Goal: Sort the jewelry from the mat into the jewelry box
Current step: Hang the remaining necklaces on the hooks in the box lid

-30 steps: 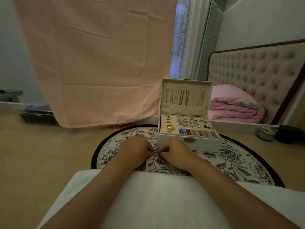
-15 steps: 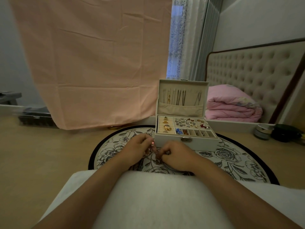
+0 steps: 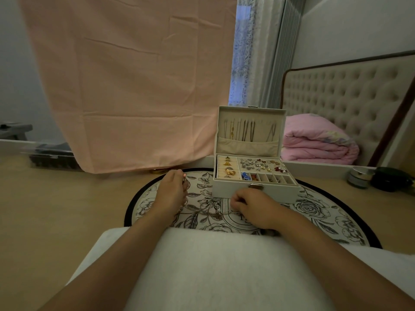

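Pinching one end of a thin chain (image 3: 203,211) in my left hand (image 3: 171,193), I hold it above the round flowered mat (image 3: 314,212), while my right hand (image 3: 251,204) is curled shut on the other end just in front of the jewelry box (image 3: 256,176). Between them the chain trails across the mat. That box stands open on the mat's far side, rings and earrings in its compartments, necklaces hanging in its lid.

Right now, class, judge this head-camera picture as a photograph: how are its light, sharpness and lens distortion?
Head view: dim, flat indoor light with no glare; the window strip is the brightest patch. Wide-angle bending curves the mat and headboard. The jewelry box is fairly sharp; the dark items at left are smeared.
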A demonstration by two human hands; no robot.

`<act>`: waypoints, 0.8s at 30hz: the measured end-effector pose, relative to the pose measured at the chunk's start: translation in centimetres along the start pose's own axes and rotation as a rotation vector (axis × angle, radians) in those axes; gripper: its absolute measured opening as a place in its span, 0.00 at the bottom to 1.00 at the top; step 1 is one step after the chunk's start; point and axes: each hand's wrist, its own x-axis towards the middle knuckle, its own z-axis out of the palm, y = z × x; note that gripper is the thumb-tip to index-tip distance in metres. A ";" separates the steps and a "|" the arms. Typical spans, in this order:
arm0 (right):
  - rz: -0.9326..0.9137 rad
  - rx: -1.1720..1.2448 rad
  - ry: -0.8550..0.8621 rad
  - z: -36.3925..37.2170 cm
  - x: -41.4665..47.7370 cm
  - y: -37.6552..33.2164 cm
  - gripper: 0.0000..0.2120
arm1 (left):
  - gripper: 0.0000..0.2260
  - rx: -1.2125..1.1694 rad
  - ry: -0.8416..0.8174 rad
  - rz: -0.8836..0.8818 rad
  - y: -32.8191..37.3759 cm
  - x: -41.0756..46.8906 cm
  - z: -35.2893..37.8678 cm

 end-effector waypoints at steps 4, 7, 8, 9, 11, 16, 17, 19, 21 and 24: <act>0.049 0.047 0.045 0.0 0.2 0.2 0.09 | 0.11 0.556 0.102 0.374 -0.6 -0.3 -1.0; 0.068 -0.006 0.070 0.0 0.3 0.5 0.09 | 0.10 0.940 0.096 0.482 -0.8 0.1 -1.7; 0.075 -0.055 0.059 0.1 0.3 0.6 0.08 | 0.10 1.049 0.060 0.455 -1.1 0.3 -1.7; 0.087 -0.121 0.041 0.2 0.3 0.5 0.07 | 0.10 1.140 0.013 0.413 -1.4 0.3 -1.7; 0.102 -0.252 0.041 0.4 0.2 0.1 0.07 | 0.10 1.246 -0.073 0.361 -2.0 0.4 -1.5; -0.182 -0.249 0.153 2.0 0.0 -1.5 0.16 | 0.11 1.305 -0.159 0.409 -1.3 0.0 -1.7; -0.220 -0.257 0.143 2.3 0.1 -1.6 0.15 | 0.11 1.335 -0.178 0.437 -1.1 -0.1 -1.8; -0.228 -0.236 0.151 2.5 0.4 -1.8 0.12 | 0.10 1.322 -0.244 0.458 -0.7 -0.1 -2.1; -0.216 -0.189 0.180 2.4 0.6 -1.9 0.09 | 0.07 1.284 -0.299 0.483 -0.6 -0.1 -2.3; -0.210 -0.233 0.146 2.7 0.6 -1.8 0.07 | 0.05 1.314 -0.308 0.559 -0.7 0.2 -2.2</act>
